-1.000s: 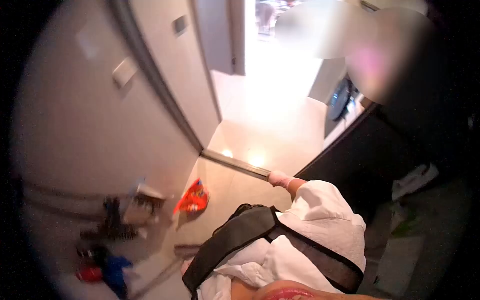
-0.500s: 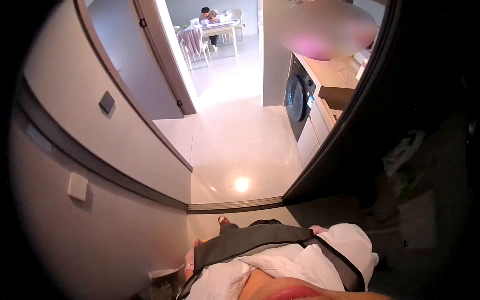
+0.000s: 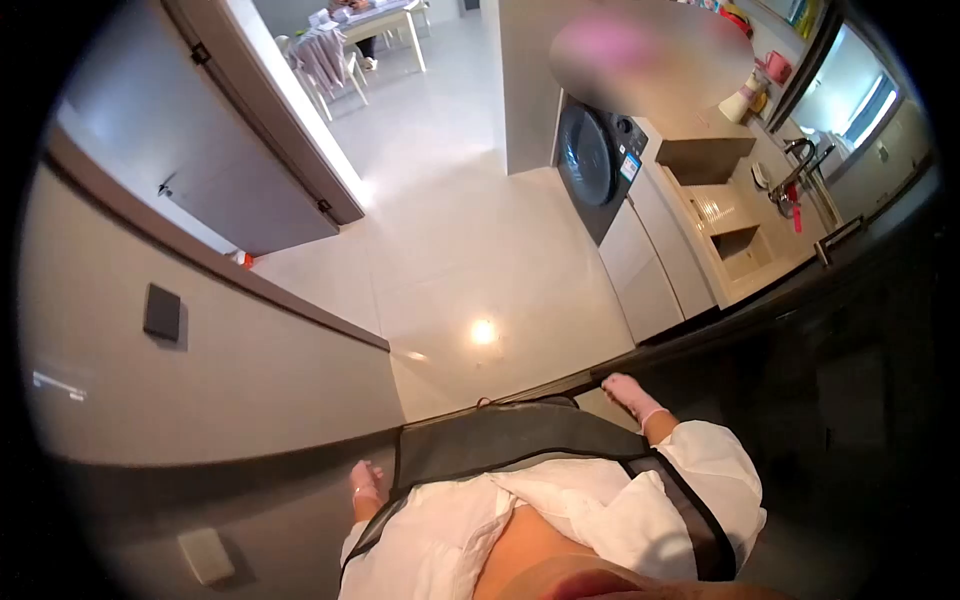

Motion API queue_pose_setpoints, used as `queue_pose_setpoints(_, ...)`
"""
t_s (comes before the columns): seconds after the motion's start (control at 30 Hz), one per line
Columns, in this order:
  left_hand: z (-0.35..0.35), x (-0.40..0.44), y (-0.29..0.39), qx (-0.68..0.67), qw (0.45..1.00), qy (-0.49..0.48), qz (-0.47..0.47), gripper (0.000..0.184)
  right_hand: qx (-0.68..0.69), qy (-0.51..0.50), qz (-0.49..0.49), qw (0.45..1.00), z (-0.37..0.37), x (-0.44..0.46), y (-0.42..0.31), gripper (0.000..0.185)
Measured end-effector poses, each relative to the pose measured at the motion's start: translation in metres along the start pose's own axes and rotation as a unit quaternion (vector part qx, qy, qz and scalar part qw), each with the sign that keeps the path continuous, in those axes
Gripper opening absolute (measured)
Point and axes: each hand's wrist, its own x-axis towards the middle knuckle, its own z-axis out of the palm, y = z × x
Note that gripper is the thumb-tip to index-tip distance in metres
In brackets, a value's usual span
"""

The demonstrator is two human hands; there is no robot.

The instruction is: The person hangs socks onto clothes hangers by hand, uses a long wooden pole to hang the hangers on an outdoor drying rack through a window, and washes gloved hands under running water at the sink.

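The right hand [image 3: 632, 393] could be pinched if the dark door edge [image 3: 690, 342] just beyond its fingers shifted, while the left hand [image 3: 366, 483] could snag the apron [image 3: 500, 440] beside its fingers; whether either set is clenched or released, I cannot tell.

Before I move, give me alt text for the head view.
Left hand and right hand flank a dark apron near a threshold; beyond lie pale floor, washer and sink at right, gray door at left.

Left of the washing machine [image 3: 587, 155] stretched a pale, glossy floor [image 3: 500, 260] with a bright reflection; beyond it stood a white table [image 3: 378, 24], and to its right, white cabinets [image 3: 650, 265].
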Motion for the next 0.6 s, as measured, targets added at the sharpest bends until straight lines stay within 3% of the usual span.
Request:
queue_pose_setpoints(0.03, 0.003, 0.007, 0.008, -0.143, 0.987, -0.01, -0.075, 0.014, 0.093, 0.073, -0.029, 0.993, 0.001, -0.001, -0.006, 0.023)
queue_pose_setpoints(0.1, -0.017, 0.04, 0.043, -0.385, 0.899, -0.048, -0.202, 0.012, 0.152, 0.072, 0.011, 0.986, 0.008, -0.017, -0.023, 0.021)
queue_pose_setpoints(0.13, -0.026, 0.054, 0.061, -0.489, 0.828, -0.054, -0.27, 0.011, 0.1, 0.049, 0.012, 0.994, 0.008, -0.026, -0.027, 0.022)
queue_pose_setpoints(0.17, -0.028, 0.067, 0.077, -0.501, 0.815, -0.064, -0.283, 0.012, 0.052, 0.031, 0.016, 0.998, 0.009, -0.035, -0.028, 0.023)
queue_pose_setpoints(0.23, -0.027, 0.096, 0.115, -0.435, 0.858, -0.104, -0.252, 0.013, 0.034, 0.049, 0.046, 0.997, 0.019, -0.054, -0.023, 0.019)
queue_pose_setpoints(0.3, -0.021, 0.113, 0.143, -0.365, 0.897, -0.131, -0.214, 0.015, -0.253, -0.064, -0.003, 0.965, 0.029, -0.046, 0.001, 0.019)
queue_pose_setpoints(0.37, -0.012, 0.13, 0.171, -0.308, 0.921, -0.159, -0.176, 0.017, -0.292, -0.077, -0.037, 0.953, 0.049, -0.026, 0.043, 0.02)
queue_pose_setpoints(0.43, -0.005, 0.141, 0.196, -0.259, 0.938, -0.181, -0.142, 0.018, -0.412, -0.155, -0.119, 0.89, 0.05, -0.023, 0.041, 0.022)
queue_pose_setpoints(0.53, 0.01, 0.153, 0.227, -0.196, 0.954, -0.21, -0.092, 0.021, -0.481, -0.098, -0.156, 0.857, 0.05, -0.014, 0.021, 0.02)
queue_pose_setpoints(0.6, 0.022, 0.165, 0.25, -0.166, 0.958, -0.229, -0.056, 0.023, -0.419, 0.025, -0.201, 0.885, 0.035, 0.011, -0.005, 0.02)
